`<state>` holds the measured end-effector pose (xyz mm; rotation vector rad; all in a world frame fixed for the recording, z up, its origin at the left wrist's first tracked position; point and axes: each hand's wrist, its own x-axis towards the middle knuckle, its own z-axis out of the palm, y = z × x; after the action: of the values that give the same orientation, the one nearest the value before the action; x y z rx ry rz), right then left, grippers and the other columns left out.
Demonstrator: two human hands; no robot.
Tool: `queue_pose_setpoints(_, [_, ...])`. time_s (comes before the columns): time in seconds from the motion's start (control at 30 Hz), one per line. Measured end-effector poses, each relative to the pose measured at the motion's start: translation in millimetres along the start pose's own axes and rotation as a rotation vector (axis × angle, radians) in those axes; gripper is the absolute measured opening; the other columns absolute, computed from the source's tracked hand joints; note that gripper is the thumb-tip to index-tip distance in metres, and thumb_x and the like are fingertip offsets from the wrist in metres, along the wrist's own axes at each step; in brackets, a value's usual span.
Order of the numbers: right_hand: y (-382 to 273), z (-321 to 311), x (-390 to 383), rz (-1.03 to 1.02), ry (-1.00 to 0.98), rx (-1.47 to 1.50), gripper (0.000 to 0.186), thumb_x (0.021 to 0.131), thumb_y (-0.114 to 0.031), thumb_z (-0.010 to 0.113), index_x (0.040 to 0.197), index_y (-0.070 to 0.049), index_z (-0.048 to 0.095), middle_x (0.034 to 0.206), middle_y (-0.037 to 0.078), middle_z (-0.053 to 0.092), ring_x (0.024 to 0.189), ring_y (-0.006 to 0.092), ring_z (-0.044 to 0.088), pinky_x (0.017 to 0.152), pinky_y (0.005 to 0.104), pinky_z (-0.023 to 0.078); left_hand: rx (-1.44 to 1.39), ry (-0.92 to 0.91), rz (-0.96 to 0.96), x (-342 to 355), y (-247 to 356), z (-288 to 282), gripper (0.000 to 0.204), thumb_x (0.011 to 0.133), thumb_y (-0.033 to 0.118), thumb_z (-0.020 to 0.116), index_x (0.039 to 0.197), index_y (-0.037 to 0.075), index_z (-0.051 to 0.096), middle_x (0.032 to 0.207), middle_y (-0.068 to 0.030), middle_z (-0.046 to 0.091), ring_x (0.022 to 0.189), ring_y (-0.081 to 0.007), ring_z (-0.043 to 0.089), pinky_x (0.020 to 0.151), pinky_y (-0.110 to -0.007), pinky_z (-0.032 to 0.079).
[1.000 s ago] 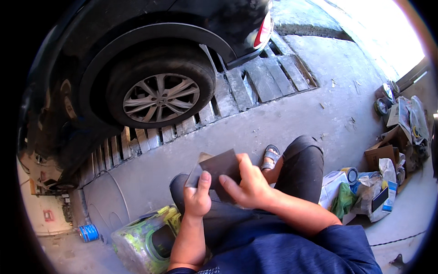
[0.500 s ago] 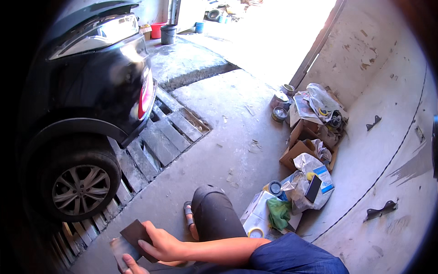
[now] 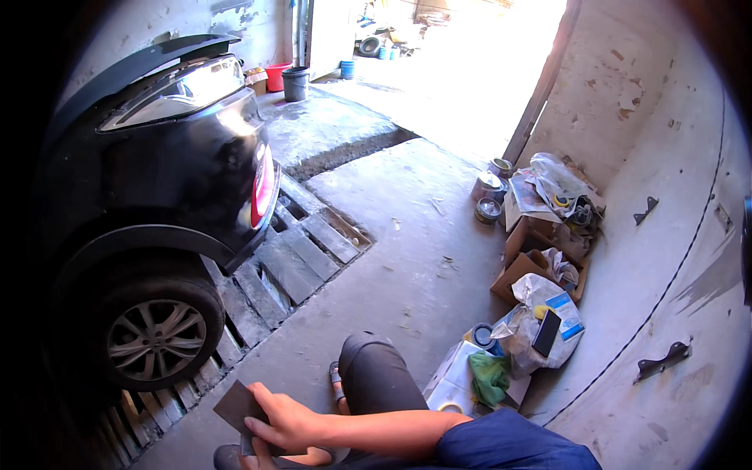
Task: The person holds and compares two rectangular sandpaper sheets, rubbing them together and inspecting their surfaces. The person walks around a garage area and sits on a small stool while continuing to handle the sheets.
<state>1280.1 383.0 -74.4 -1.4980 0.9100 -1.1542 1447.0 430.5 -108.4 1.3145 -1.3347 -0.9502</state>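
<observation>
My right hand (image 3: pixel 291 419) is closed on a dark, flat, square-edged plate (image 3: pixel 237 406), thumb on its near face and fingers behind; whether it is a scraper or stiff sheet I cannot tell. Just below it, at the lower edge, my left hand (image 3: pixel 262 456) shows only in part, its fingertips close to the plate's lower corner. What my left hand holds is hidden. Left of both hands stands a black car (image 3: pixel 172 172), its alloy wheel (image 3: pixel 166 338) nearest to the plate.
Slatted boards (image 3: pixel 282 262) lie in the floor beside the car. On my right are a white box (image 3: pixel 454 376) with a green cloth (image 3: pixel 489 376), a plastic bag (image 3: pixel 533 337), cardboard boxes (image 3: pixel 517 266) and open cans (image 3: pixel 487 210). Buckets (image 3: pixel 296 84) stand by the bright doorway.
The view has shifted, so the scene sits lower and farther right. A pale, smeared surface beneath the dark plate, near my left thumb, no longer shows. My right hand keeps its grip.
</observation>
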Motion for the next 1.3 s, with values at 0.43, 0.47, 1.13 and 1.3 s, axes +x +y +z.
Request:
queue_pose_setpoints(0.43, [14.3, -68.8, 43.1, 0.053, 0.256, -0.240, 0.046, 0.078, -0.030, 0.068, 0.107, 0.000, 0.049, 0.102, 0.026, 0.051, 0.096, 0.0436, 0.055, 0.079, 0.0465, 0.045, -0.392, -0.074, -0.313, 14.2, -30.5, 21.6, 0.029, 0.099, 0.021, 0.047, 0.111, -0.004, 0.058, 0.107, -0.0129, 0.063, 0.096, -0.0210, 0.062, 0.086, -0.036, 0.049])
queue_pose_setpoints(0.47, [17.0, -73.3, 47.6, -0.076, 0.393, -0.267, 0.037, 0.077, -0.023, 0.067, 0.101, -0.002, 0.049, 0.088, 0.025, 0.058, 0.084, 0.0437, 0.060, 0.071, 0.0457, 0.048, -0.510, 0.060, -0.389, 20.4, -21.8, 25.2, 0.027, 0.098, 0.021, 0.050, 0.108, -0.003, 0.058, 0.104, -0.0121, 0.064, 0.096, -0.0213, 0.063, 0.085, -0.037, 0.049])
queue_pose_setpoints(1.13, [89.5, -84.6, 110.9, 0.230, -0.328, -0.655, 0.030, 0.091, -0.016, 0.059, 0.118, -0.006, 0.057, 0.087, 0.016, 0.065, 0.079, 0.0303, 0.066, 0.072, 0.0387, 0.052, -0.736, 0.281, -0.387, 189.4, -46.4, -1.1, 0.022, 0.091, 0.020, 0.057, 0.096, 0.000, 0.060, 0.089, -0.0115, 0.064, 0.077, -0.0217, 0.065, 0.068, -0.036, 0.053])
queue_pose_setpoints(1.3, [109.5, -99.8, 163.6, 0.344, 0.058, -0.223, 0.038, 0.095, -0.032, 0.058, 0.117, 0.000, 0.055, 0.088, 0.012, 0.067, 0.079, 0.0145, 0.063, 0.072, 0.0309, 0.050, -0.772, -0.053, -0.642, 206.2, -75.0, 3.8, 0.018, 0.086, 0.012, 0.058, 0.101, 0.003, 0.058, 0.096, -0.0084, 0.063, 0.084, -0.0181, 0.063, 0.074, -0.031, 0.051])
